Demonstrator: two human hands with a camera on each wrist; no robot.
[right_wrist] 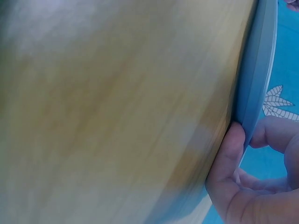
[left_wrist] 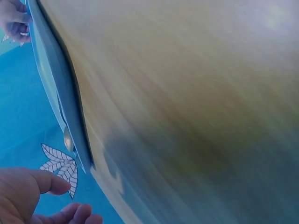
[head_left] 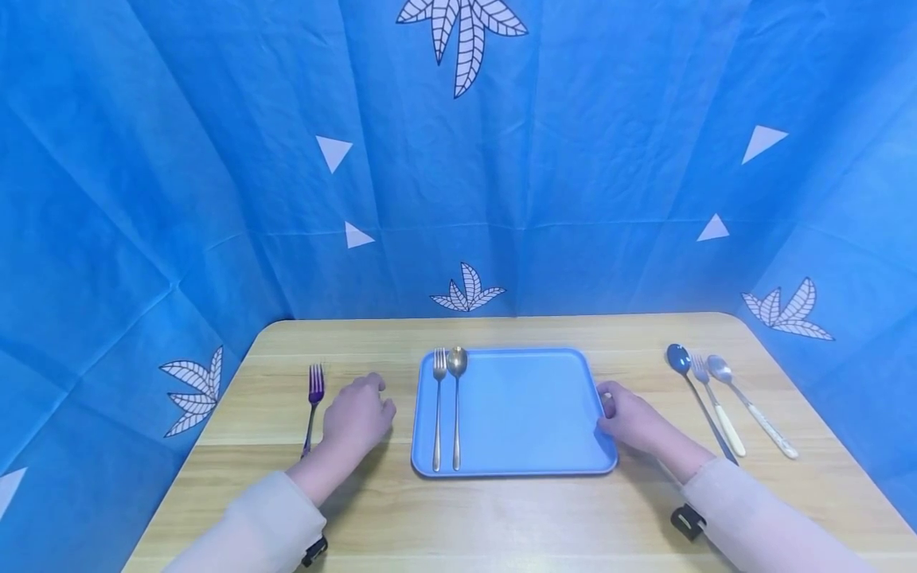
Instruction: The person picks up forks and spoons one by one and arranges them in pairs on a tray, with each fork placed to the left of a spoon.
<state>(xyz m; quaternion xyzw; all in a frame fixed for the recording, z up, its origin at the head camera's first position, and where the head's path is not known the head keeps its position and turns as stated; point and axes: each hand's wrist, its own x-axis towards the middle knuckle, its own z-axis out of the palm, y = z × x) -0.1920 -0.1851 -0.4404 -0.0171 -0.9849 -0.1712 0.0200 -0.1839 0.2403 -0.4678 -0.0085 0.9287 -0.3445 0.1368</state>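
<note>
A blue rectangular tray [head_left: 533, 414] lies on the wooden table, with a metal fork [head_left: 438, 414] and a metal spoon [head_left: 456, 406] side by side along its left part. At the tray's right edge, my right hand [head_left: 634, 422] pinches the rim; the right wrist view shows thumb and fingers [right_wrist: 233, 140] on either side of it. My left hand [head_left: 358, 414] hovers left of the tray, apart from it, fingers loosely bent and holding nothing. In the left wrist view a gap shows between the left fingers [left_wrist: 56, 184] and the tray's side [left_wrist: 70, 88].
Left of my left hand lies a purple fork [head_left: 314, 398], partly behind the forearm. On the right lie a dark spoon [head_left: 698, 390], a fork with a pale handle [head_left: 719, 414] and a silver spoon [head_left: 752, 410]. A blue patterned curtain [head_left: 595, 159] stands behind the table [head_left: 487, 525].
</note>
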